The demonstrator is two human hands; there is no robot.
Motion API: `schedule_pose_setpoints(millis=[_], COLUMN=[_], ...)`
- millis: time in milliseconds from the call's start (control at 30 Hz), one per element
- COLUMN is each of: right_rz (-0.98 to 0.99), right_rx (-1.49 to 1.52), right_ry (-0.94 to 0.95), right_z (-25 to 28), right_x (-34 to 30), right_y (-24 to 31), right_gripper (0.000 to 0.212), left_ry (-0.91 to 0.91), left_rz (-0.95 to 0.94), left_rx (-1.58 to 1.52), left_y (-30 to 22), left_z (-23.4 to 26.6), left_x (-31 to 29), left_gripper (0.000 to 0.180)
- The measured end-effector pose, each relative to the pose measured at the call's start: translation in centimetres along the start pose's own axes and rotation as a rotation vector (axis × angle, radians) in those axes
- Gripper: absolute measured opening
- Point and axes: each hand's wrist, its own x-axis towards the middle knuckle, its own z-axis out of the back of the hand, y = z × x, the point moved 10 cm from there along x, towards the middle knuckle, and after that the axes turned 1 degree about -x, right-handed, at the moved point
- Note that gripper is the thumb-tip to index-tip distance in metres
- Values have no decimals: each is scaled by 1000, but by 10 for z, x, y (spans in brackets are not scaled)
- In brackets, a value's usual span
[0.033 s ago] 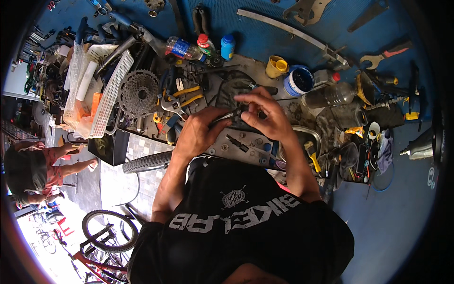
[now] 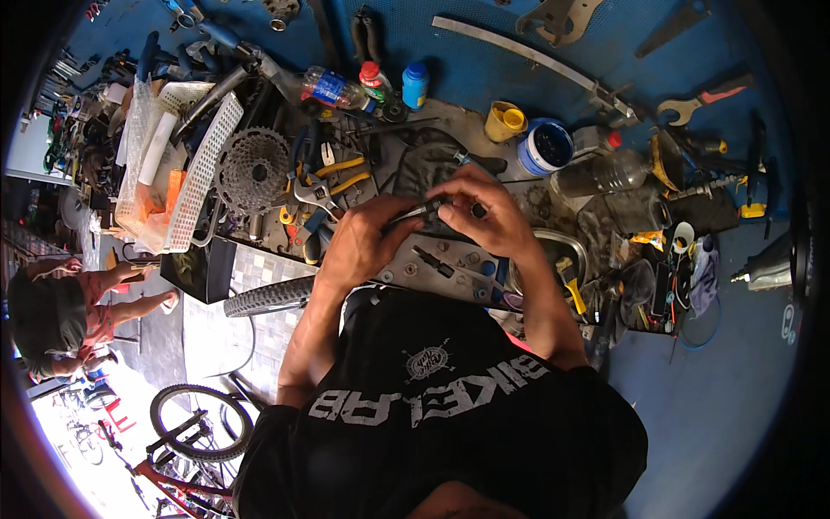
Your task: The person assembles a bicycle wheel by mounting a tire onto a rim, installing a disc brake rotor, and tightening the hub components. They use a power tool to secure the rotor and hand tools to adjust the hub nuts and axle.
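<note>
My left hand [image 2: 367,238] is closed around a slim metal cylindrical part [image 2: 419,212] with a dark end, held just above the workbench. The thumb and forefinger of my right hand [image 2: 491,216] are closed in at that dark end; its other fingers curl behind. The part's exact kind is too small to make out. Beyond my hands lies a dark cloth [image 2: 424,169]. Nearer my body, a black-and-metal cylindrical piece [image 2: 432,261] rests among small rings and sockets. An adjustable wrench [image 2: 315,194] and yellow-handled pliers [image 2: 346,173] lie left of my hands.
A bicycle cassette [image 2: 252,170] and a white perforated basket [image 2: 203,173] sit to the left. Bottles [image 2: 415,86], a yellow cup [image 2: 505,122] and a white-and-blue tub [image 2: 546,147] stand at the back. A metal bowl [image 2: 566,246] is at right. Another person [image 2: 56,311] stands far left.
My right fingers, raised and spread before, have curled down and in to the dark end of the part. My left hand holds still.
</note>
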Motion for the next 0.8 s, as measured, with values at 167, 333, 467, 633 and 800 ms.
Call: schedule_pose_setpoints(millis=[167, 333, 467, 633, 800], right_rz=[-100, -139, -73, -104, 48], right_rx=[229, 351, 250, 91, -22], right_ry=[33, 105, -100, 43, -92], right_z=[7, 4, 22, 15, 30], right_x=[5, -1, -2, 4, 7], right_y=[-29, -40, -30, -22, 9], right_gripper=[57, 59, 46, 28, 34], left_ry=[12, -72, -107, -17, 6], left_rz=[-107, -143, -285, -69, -97], left_rx=[33, 5, 101, -6, -48], left_y=[-9, -5, -16, -6, -6], left_z=[-3, 3, 6, -6, -12], left_x=[8, 13, 17, 21, 21], left_gripper=[30, 31, 30, 30, 31])
